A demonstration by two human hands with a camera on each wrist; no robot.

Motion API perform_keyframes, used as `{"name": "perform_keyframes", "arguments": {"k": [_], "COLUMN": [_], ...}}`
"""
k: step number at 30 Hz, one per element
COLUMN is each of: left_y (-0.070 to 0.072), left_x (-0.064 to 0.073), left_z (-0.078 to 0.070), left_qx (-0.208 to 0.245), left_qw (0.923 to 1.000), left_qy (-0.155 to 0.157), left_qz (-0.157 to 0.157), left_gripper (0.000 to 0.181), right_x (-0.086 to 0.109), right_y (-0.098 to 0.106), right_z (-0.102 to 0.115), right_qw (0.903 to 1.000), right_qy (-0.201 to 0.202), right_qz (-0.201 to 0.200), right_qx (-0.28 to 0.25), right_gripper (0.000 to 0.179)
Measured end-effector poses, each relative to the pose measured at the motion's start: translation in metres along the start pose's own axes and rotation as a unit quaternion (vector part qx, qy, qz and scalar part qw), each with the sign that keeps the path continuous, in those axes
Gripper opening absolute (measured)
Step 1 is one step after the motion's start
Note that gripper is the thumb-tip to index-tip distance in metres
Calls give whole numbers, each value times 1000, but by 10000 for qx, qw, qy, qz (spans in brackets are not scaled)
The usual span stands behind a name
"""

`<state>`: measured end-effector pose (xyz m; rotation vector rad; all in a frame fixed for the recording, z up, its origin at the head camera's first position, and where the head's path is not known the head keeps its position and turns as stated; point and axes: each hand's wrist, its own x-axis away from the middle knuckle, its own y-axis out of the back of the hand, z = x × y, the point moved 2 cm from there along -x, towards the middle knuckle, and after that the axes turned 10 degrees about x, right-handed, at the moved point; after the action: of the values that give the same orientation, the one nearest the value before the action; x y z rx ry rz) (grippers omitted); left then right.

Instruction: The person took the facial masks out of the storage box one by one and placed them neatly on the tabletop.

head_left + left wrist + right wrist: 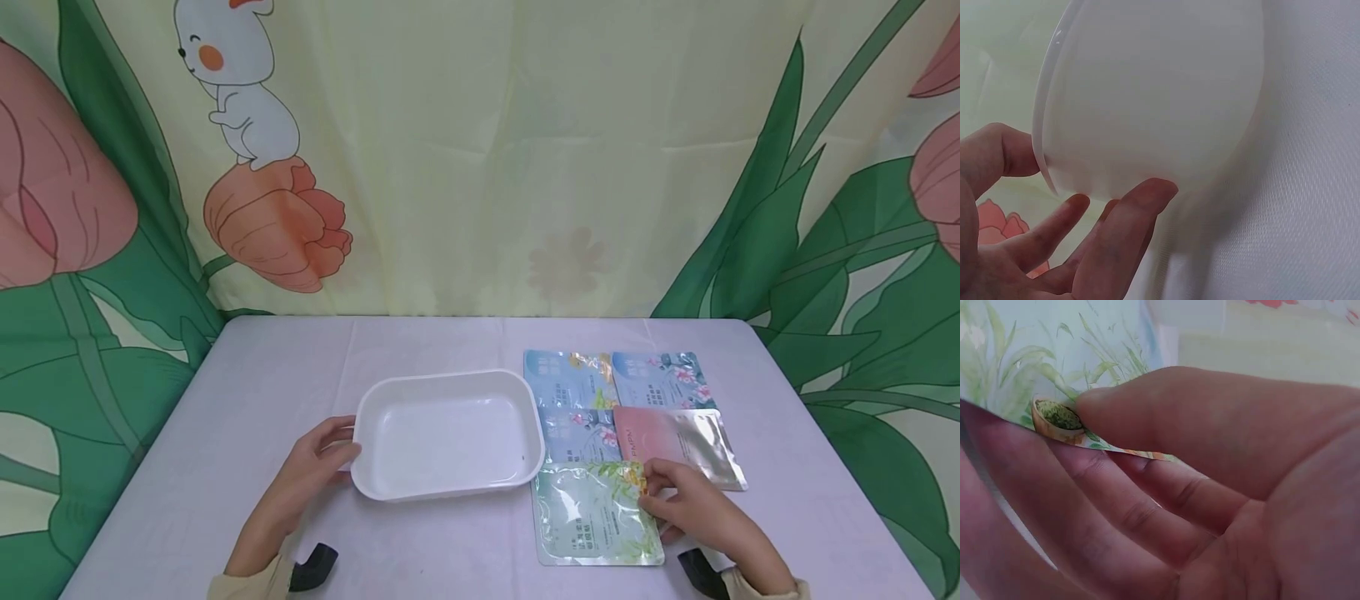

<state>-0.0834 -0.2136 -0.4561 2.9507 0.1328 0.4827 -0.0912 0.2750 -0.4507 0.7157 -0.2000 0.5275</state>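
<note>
A white plastic tray (450,437) sits mid-table with nothing in it. My left hand (321,457) holds its left end; in the left wrist view one digit touches the tray's rim (1040,125) and other fingertips rest against the outer wall. With thumb above and fingers beneath, my right hand (693,510) pinches the right edge of a green foil face mask packet (596,517). Up close, the right wrist view shows the thumb on the printed bowl of green leaves. The packet's near corner lies low over the table; whether it is lifted, I cannot tell.
Behind the green packet lie a pink and silver packet (678,442), a blue flowered packet (579,435) and two more blue packets (570,377) at the back. A white cloth covers the table (420,550). A printed curtain (480,167) hangs behind.
</note>
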Motion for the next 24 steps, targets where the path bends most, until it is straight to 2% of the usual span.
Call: {"name": "perform_keyframes", "arguments": {"k": [5,12,24], "left_y": [1,1,0], "left_x": [0,0,2], "left_z": [1,4,3], "left_qx": [4,-16,88], "left_qw": [10000,9999,9999], "left_qy": [16,97,43], "left_qz": [0,-70,-69], "left_gripper": [53,54,54], "right_x": [0,1,3], "right_y": [-2,-3,-3], "right_z": [2,1,2], "right_qw": [9992,9964,9941], "right_qy": [-178,-50,-70], "right_qz": [-227,-462,-600], "right_qx": [294,712,902], "right_gripper": [29,23,22]}}
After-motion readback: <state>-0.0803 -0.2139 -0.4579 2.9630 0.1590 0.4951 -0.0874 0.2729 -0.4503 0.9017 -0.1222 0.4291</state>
